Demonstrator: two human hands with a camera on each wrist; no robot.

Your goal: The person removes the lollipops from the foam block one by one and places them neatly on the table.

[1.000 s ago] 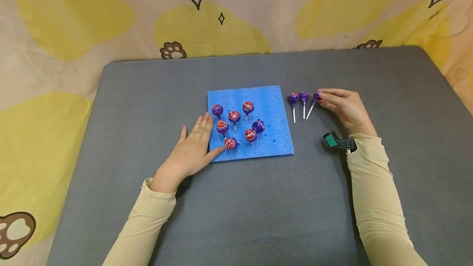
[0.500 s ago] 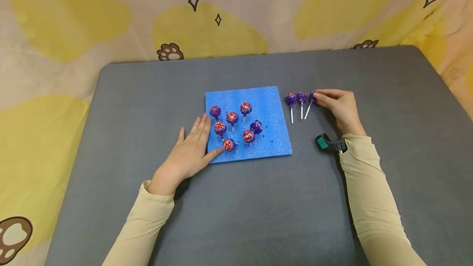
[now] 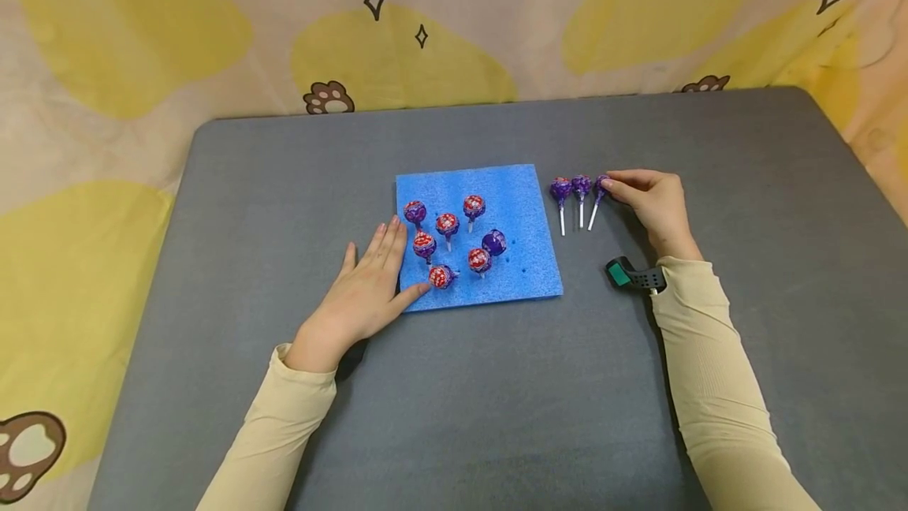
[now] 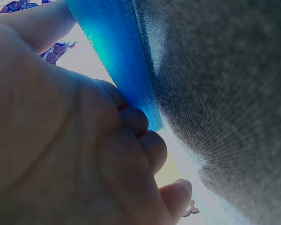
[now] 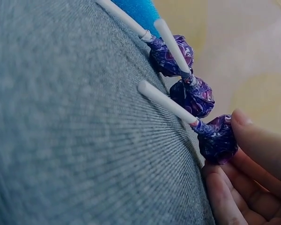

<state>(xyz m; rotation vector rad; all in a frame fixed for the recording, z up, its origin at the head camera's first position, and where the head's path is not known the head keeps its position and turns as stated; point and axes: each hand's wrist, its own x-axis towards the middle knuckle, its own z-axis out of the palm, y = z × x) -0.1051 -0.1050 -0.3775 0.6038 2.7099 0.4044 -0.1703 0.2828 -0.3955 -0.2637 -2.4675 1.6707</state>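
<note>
The right hand (image 3: 658, 207) is pinching the head of the end lollipop (image 5: 218, 143), its fingers clamped on the wrapper between thumb and forefinger. This lollipop is sitting at the table (image 3: 496, 400) surface; whether its stick is touching along its length cannot be told. Change noted over the last second: the head is now lying nearer its neighbours and the stick is slanting less. Two other lollipops (image 3: 561, 189) are resting just to its left, showing no clear change. The left hand (image 3: 362, 294) is resting with straight fingers against the left edge of the blue foam block (image 3: 521, 207), thumb spread at the near corner. Seven upright or leaning lollipops (image 3: 447, 224) are occupying the foam, also without clear change. Assessment: the adjustment is apparently bringing the loose row into better line, while the foam's arrangement is staying as it was.
</note>
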